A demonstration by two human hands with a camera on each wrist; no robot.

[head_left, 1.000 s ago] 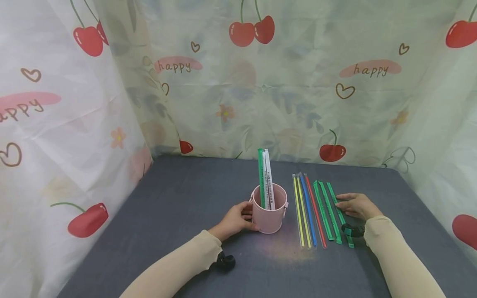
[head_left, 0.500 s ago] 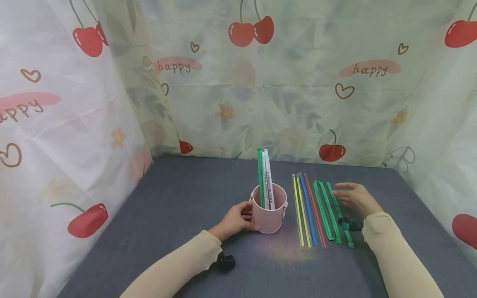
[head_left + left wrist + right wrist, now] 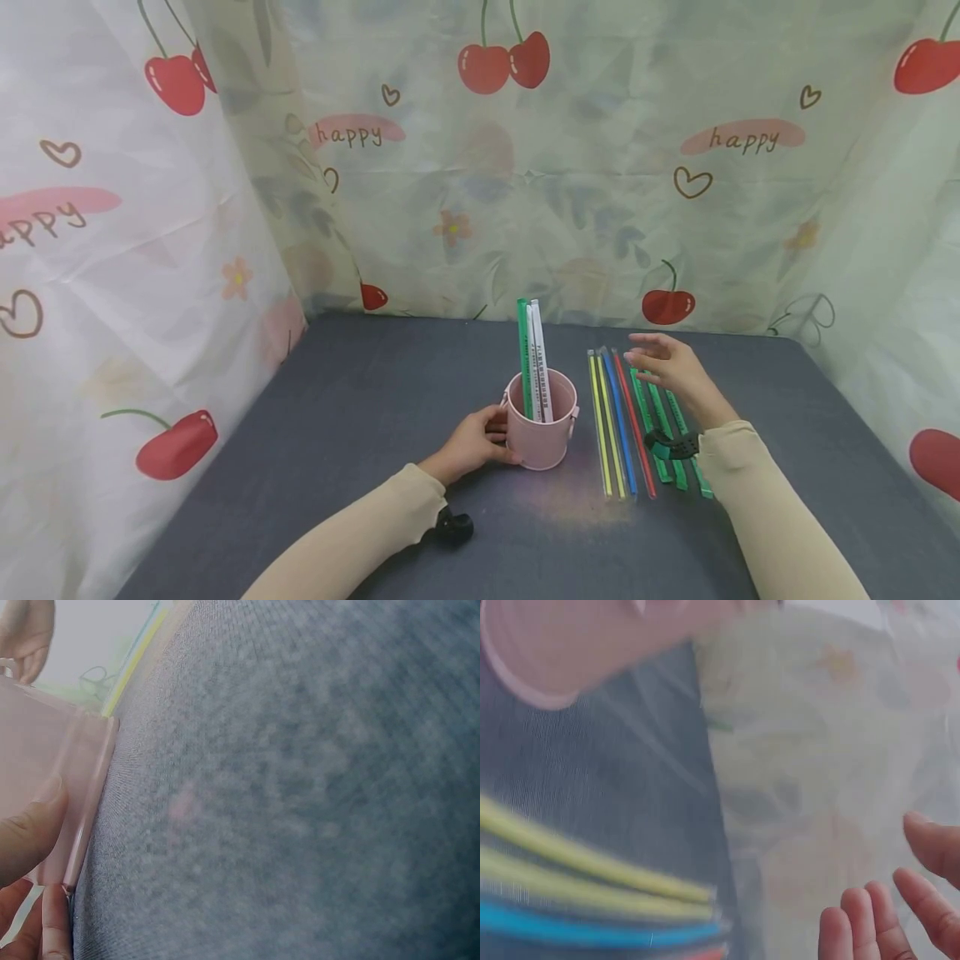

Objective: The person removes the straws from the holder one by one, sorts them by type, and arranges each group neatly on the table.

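A small pink bucket [image 3: 542,437] stands upright on the dark table. In it lean a green-wrapped straw [image 3: 524,350] and white paper-wrapped straws [image 3: 538,358]. My left hand [image 3: 474,443] grips the bucket's left side; the left wrist view shows the thumb [image 3: 37,825] against its wall. Over the far ends of the straws on the right hovers my right hand [image 3: 675,373], fingers loosely bent and holding nothing. Beneath and beside it lie two yellow straws [image 3: 606,433], a blue straw [image 3: 621,425], a red straw [image 3: 637,433] and green-wrapped straws [image 3: 664,417], partly covered by hand and wrist.
Cherry-printed curtains [image 3: 525,208] hang around the back and sides of the table [image 3: 375,383]. A black strap [image 3: 671,445] circles the right wrist, and a black device [image 3: 454,527] sits below the left cuff.
My right hand has lifted from beside the rightmost green-wrapped straw and moved left and away from me, over the straw tops. The left hand and bucket stay where they were.
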